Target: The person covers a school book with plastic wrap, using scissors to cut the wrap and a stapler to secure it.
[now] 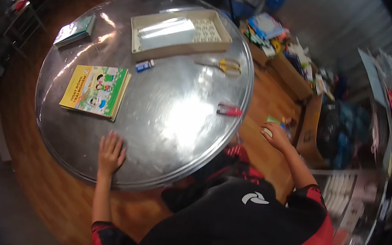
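Note:
My left hand (112, 154) lies flat on the round metal table (154, 142) near its front edge, fingers stretched out and holding nothing. Just beyond it is a stack of books (96, 91), the top one with a yellow and green cover. Off the table's right side, over the floor, my right hand (278, 136) is closed around a small pale rounded thing (267, 132), whose kind I cannot make out. The red stapler (229, 110) on the table's right edge is the tabletop item closest to that hand.
Farther back on the table are an open shallow box (180, 52), yellow-handled scissors (225, 67), a small blue and white box (144, 66) and a green book stack (75, 31). Cardboard boxes (290, 75) full of clutter stand on the floor at right, beside a clear-sided case (344, 189).

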### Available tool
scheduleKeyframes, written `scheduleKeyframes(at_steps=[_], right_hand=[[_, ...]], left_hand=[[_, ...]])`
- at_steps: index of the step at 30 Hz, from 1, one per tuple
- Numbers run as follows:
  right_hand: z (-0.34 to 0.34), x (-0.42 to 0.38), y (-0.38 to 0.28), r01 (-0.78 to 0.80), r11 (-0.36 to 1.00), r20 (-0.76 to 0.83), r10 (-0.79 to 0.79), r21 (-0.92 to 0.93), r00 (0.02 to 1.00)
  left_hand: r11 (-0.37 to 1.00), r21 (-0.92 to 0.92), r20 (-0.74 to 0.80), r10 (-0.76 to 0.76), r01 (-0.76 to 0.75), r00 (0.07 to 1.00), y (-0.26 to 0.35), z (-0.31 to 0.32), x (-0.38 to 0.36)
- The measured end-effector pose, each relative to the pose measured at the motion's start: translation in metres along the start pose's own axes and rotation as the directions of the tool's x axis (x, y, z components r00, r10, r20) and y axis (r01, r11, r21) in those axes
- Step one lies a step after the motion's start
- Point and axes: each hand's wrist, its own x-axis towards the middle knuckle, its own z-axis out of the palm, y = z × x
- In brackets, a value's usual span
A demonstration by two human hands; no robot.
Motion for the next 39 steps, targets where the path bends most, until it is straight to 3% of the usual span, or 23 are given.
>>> scheduleKeyframes(at_steps=[2,4,5,6,7,9,11,12,14,15,18,20,21,23,25,26,28,29,31,32,34,36,39], right_hand=[[-0.027,0.059,0.023,0.104,0.993,-0.067,-0.108,-0.058,0.992],[-0.052,0.133,0.046,0.215,0.975,-0.293,-0.191,0.054,0.937],[-0.061,0.171,0.049,0.348,0.936,-0.405,-0.3,0.05,0.864],[-0.067,0.206,0.046,0.387,0.921,-0.438,-0.328,0.05,0.837],[-0.069,0.237,0.041,0.418,0.907,-0.463,-0.348,0.056,0.816],[-0.069,0.295,0.023,0.583,0.813,-0.553,-0.491,-0.013,0.673],[-0.065,0.345,-0.001,0.586,0.807,-0.524,-0.531,-0.072,0.666],[-0.059,0.372,-0.01,0.606,0.794,-0.532,-0.535,-0.05,0.657],[-0.047,0.415,-0.021,0.546,0.838,-0.502,-0.464,0.019,0.73],[-0.051,0.437,-0.026,0.565,0.825,-0.508,-0.483,0.01,0.713],[-0.039,0.516,-0.021,0.356,0.932,-0.407,-0.354,-0.073,0.842],[-0.045,0.552,-0.028,0.213,0.961,-0.342,-0.263,-0.177,0.902],[-0.049,0.546,-0.036,0.121,0.956,-0.32,-0.206,-0.267,0.925],[-0.044,0.547,-0.047,-0.048,0.97,-0.406,-0.055,-0.24,0.912],[-0.057,0.543,-0.064,-0.044,0.992,-0.164,0.024,-0.12,0.986],[-0.054,0.548,-0.06,-0.054,0.991,-0.152,0.036,-0.122,0.988],[-0.054,0.564,-0.057,0.059,0.997,-0.307,-0.071,-0.047,0.949],[-0.049,0.564,-0.055,0.044,0.998,-0.296,-0.056,-0.044,0.953],[-0.054,0.562,-0.064,0.298,0.954,-0.536,-0.23,0.042,0.812],[-0.058,0.561,-0.069,0.289,0.956,-0.536,-0.218,0.05,0.815],[-0.072,0.547,-0.084,0.498,0.859,-0.585,-0.345,0.118,0.734],[-0.095,0.525,-0.107,0.545,0.827,-0.651,-0.339,0.139,0.68],[-0.148,0.484,-0.14,0.698,0.71,-0.768,-0.393,0.096,0.505]], left_hand=[[0.981,0.185,0.004,-0.059,0.057,0.998,0.006,-0.004,-0.005],[0.854,0.351,-0.088,-0.379,0.385,0.921,0.038,-0.009,-0.004],[0.827,0.371,-0.113,-0.411,0.422,0.905,0.062,-0.007,0.0],[0.638,0.342,-0.291,-0.626,0.69,0.723,0.091,-0.003,0.002],[0.392,0.258,-0.443,-0.764,0.883,0.469,0.118,0.002,0.004],[0.263,0.269,-0.455,-0.813,0.927,0.363,0.163,0.023,0.0],[0.11,0.183,-0.41,-0.895,0.977,0.177,0.185,0.025,0.015],[0.093,0.201,-0.431,-0.886,0.975,0.174,0.183,0.026,0.014],[0.083,0.03,-0.454,-0.887,0.996,0.088,0.177,0.029,0.003],[0.111,-0.009,-0.477,-0.874,0.994,0.094,0.175,0.032,0.0],[0.119,-0.003,-0.414,-0.904,0.993,0.107,0.177,0.024,0.006],[0.034,-0.073,-0.415,-0.91,0.997,0.001,0.181,0.018,0.02],[0.025,-0.023,-0.39,-0.921,0.999,0.014,0.18,0.015,0.026],[0.062,0.026,-0.346,-0.936,0.998,0.068,0.176,0.014,0.017],[0.041,0.065,-0.324,-0.944,0.997,0.06,0.173,0.011,0.011],[0.033,0.081,-0.296,-0.954,0.996,0.056,0.175,0.011,0.012],[0.029,0.031,-0.305,-0.952,0.999,0.037,0.173,0.011,0.014],[0.025,0.028,-0.298,-0.954,0.999,0.032,0.174,0.014,0.01],[0.032,0.03,-0.303,-0.952,0.999,0.039,0.174,0.012,0.009],[0.041,0.037,-0.3,-0.953,0.998,0.05,0.174,0.011,0.008],[0.049,0.018,-0.298,-0.953,0.999,0.053,0.176,0.014,0.005],[0.056,0.001,-0.305,-0.951,0.998,0.054,0.177,0.015,0.004],[0.09,-0.079,-0.35,-0.935,0.993,0.057,0.175,0.024,0.001]])
